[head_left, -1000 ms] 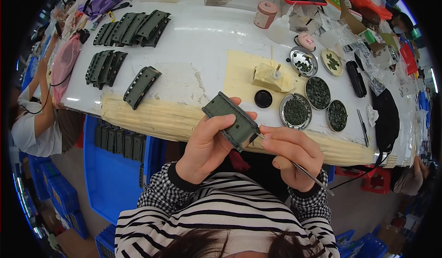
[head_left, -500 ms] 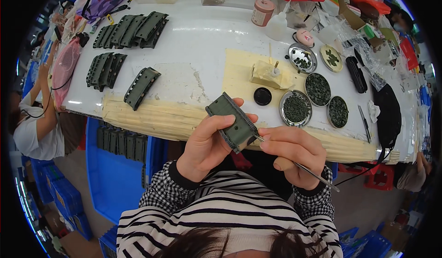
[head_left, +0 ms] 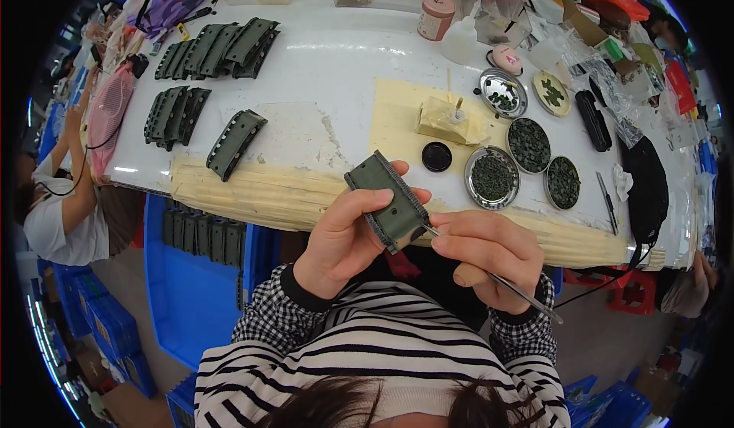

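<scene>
Green curved plate (head_left: 391, 214) in hand, metal tool (head_left: 527, 296) at its corner

The left hand (head_left: 336, 233) grasps the plate near the view's centre, by the tabletop's (head_left: 336, 61) near edge, thumb on its face. The right hand (head_left: 497, 256), at four o'clock from it, grips the slim tool; I cannot tell whether tip and plate touch. A similar plate (head_left: 237, 145) lies at ten o'clock; between two and three, a round metal dish (head_left: 489, 204) holds green bits (head_left: 493, 177).

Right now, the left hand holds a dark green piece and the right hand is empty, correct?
Not quite: the right hand isn't empty; it holds a thin metal tool, as the head view shows. The left hand does hold a dark green piece.
</scene>
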Demonstrator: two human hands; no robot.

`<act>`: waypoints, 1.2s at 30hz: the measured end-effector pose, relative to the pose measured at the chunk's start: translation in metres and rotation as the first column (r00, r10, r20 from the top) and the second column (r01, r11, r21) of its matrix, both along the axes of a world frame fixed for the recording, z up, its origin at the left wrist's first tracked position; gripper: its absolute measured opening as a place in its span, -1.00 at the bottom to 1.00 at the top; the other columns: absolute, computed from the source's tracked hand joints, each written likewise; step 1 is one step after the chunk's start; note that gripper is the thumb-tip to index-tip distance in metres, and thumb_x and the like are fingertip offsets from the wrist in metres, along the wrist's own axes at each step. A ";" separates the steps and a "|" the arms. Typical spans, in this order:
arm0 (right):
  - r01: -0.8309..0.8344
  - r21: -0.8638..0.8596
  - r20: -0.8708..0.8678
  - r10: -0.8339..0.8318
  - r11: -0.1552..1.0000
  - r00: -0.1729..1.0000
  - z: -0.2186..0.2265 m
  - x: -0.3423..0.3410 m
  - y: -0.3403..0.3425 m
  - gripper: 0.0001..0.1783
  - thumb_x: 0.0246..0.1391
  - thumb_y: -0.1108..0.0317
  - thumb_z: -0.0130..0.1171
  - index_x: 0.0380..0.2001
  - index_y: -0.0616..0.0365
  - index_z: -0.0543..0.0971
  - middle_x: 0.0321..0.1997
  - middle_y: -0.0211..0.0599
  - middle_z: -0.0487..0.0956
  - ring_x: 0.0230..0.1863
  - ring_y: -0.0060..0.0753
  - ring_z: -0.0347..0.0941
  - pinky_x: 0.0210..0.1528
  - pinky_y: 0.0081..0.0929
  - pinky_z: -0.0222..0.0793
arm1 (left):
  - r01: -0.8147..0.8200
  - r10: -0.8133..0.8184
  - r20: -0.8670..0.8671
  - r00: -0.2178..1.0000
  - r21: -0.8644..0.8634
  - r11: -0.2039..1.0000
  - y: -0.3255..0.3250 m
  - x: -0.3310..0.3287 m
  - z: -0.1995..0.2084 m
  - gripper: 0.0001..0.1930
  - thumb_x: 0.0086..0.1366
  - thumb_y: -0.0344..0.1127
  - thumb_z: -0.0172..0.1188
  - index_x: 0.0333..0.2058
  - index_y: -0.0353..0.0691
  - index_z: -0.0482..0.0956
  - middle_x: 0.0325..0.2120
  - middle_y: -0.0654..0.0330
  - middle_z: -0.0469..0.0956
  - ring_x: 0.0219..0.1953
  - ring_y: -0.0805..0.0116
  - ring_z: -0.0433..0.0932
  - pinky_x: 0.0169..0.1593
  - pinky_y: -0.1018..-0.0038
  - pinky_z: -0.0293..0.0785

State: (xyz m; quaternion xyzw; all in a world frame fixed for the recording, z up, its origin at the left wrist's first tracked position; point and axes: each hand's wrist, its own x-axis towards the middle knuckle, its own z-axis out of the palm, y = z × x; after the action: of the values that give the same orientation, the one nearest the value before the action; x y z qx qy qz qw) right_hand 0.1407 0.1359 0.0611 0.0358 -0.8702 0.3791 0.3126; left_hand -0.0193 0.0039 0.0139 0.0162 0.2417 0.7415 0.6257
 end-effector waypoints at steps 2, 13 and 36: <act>0.004 -0.005 -0.004 -0.004 1.000 1.000 -0.001 0.001 0.000 -0.66 -0.17 0.42 0.37 -0.23 0.24 0.62 -0.18 -0.17 0.60 -0.18 -0.23 0.60 -0.22 -0.45 0.55 | -0.002 0.002 -0.025 1.000 -0.001 1.000 0.000 0.000 -0.002 -0.55 0.28 -0.36 0.08 0.14 -0.22 0.27 -0.07 -0.11 0.50 -0.02 0.17 0.54 -0.03 0.28 0.57; -0.012 -0.076 -0.088 0.005 0.997 0.996 -0.015 0.004 -0.003 -0.59 -0.07 0.31 0.34 -0.14 0.29 0.58 -0.15 -0.12 0.57 -0.09 -0.12 0.58 -0.14 -0.38 0.55 | -0.012 0.013 -0.033 0.999 0.034 0.999 0.001 0.001 -0.001 -0.54 0.28 -0.37 0.07 0.14 -0.23 0.27 -0.06 -0.13 0.49 0.00 0.16 0.53 -0.08 0.33 0.61; 0.050 -0.042 -0.107 -0.054 0.998 0.993 -0.011 0.001 -0.011 -0.65 -0.18 0.58 0.32 -0.21 0.33 0.59 -0.20 -0.12 0.57 -0.07 -0.05 0.58 -0.14 -0.35 0.58 | -0.058 0.059 -0.020 0.998 0.040 0.997 -0.001 0.007 -0.004 -0.52 0.26 -0.33 0.09 0.16 -0.15 0.25 -0.05 -0.11 0.48 -0.07 0.16 0.56 -0.10 0.30 0.58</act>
State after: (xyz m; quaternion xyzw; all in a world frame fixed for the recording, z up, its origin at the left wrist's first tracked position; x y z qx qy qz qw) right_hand 0.1416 0.1251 0.0502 0.0273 -0.8451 0.3852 0.3697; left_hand -0.0123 0.0033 0.0096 0.0294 0.2339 0.7639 0.6007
